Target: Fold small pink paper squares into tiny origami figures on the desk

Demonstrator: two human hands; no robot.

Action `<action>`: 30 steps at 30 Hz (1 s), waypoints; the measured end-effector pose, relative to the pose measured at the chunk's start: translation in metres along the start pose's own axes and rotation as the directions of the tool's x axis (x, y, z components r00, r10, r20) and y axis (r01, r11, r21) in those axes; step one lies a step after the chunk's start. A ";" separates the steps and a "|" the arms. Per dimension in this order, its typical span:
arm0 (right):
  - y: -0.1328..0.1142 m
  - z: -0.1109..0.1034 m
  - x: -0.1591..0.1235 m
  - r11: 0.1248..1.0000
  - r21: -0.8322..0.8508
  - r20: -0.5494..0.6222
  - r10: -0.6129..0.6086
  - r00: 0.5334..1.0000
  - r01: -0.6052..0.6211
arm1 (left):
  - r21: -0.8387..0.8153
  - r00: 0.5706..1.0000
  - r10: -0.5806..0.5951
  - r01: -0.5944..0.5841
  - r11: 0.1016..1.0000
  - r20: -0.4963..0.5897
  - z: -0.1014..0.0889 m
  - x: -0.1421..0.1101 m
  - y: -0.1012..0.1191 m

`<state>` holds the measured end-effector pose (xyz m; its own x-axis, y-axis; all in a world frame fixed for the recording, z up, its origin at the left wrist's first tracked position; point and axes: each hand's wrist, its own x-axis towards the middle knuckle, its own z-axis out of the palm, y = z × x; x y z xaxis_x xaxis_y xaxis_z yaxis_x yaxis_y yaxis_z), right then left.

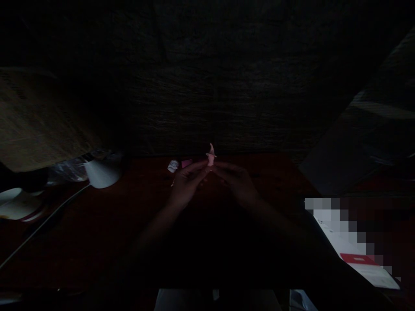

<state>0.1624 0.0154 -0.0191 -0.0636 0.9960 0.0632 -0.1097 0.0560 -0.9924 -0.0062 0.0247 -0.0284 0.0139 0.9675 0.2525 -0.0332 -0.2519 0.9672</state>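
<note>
The scene is very dark. My left hand (pixel 188 183) and my right hand (pixel 236 181) meet above a dark red table (pixel 106 224), fingertips pinched together on a small pink folded paper piece (pixel 211 156) that sticks up between them. Both hands are closed on it. Just behind my left hand lie a small white crumpled bit (pixel 173 166) and a pink scrap (pixel 186 163) on the table.
A white cup-like object (pixel 103 172) with a cable running toward the near left sits at the left, next to clear plastic. A white dish (pixel 16 205) is at the far left edge. A white sheet with a red patch (pixel 356 255) lies at the right. A dark woven wall stands behind.
</note>
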 end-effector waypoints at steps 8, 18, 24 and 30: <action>-0.002 -0.001 0.000 0.999 0.033 -0.020 0.016 1.000 -0.015 | 0.082 0.993 0.119 -0.120 0.989 0.019 0.001 -0.002 0.006; -0.008 -0.001 0.000 0.994 0.107 0.020 0.033 0.999 -0.035 | 0.243 0.939 0.343 -0.333 0.911 0.001 -0.004 -0.005 0.007; -0.006 -0.004 0.002 0.991 0.114 0.049 0.064 0.997 -0.069 | 0.323 0.922 0.386 -0.374 0.869 0.028 -0.007 -0.005 0.008; -0.006 -0.007 0.002 0.996 0.076 0.073 0.042 0.996 -0.047 | 0.349 0.922 0.386 -0.372 0.860 0.032 -0.008 -0.006 0.007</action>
<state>0.1702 0.0179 -0.0139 -0.1404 0.9897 0.0291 -0.1815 0.0032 -0.9834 -0.0145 0.0176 -0.0234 0.0321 0.7942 0.6068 0.3150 -0.5843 0.7480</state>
